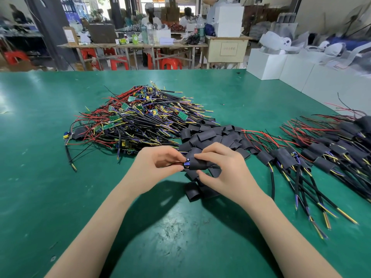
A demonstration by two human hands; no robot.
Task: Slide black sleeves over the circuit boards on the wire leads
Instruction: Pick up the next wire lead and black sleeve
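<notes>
Nearest you, the green table [180,227] lies bare between your forearms, and that open stretch runs on to your left out to the frame edge. Your left hand [158,167] pinches a circuit board [186,165] by its end, thumb and fingers curled round it; a blue part shows on the board at the mouth of the black sleeve [197,164]. Your right hand [222,169] grips that sleeve, index finger on top and thumb beneath, so the board sits partly inside it. The sleeve is a short, flattened, matte black tube.

Just under your right hand lie a few loose sleeves [193,190], and behind your hands a heap of empty sleeves [210,137] touches the pile of bare leads [138,115], a tangle of red, black, yellow and purple wires with small green boards. To your right, finished leads [313,155] in their sleeves fan out, their cable ends pointing toward you, crowding that side to the frame edge.

Beyond the piles the table is open up to its far edge, with white boxes [281,65] at the far right corner.
</notes>
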